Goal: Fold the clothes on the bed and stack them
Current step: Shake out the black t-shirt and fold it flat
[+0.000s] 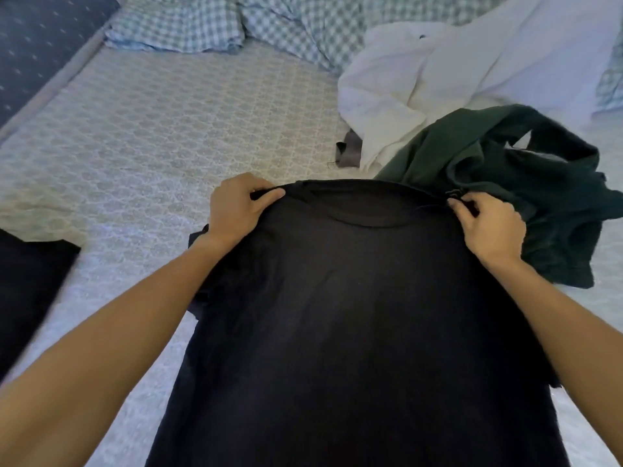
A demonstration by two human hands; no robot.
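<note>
Black shirt [354,315], spread on the near bed [151,136], looks light, limp and easily rumpled, so the left hand [236,210] and right hand [492,227] sensibly pinch its far shoulder corners.

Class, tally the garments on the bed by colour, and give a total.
Black: 2, the black T-shirt being held and the folded black garment
White: 1, crumpled white cotton shirt
Dark green: 1, crumpled dark green garment
Total: 4
</note>
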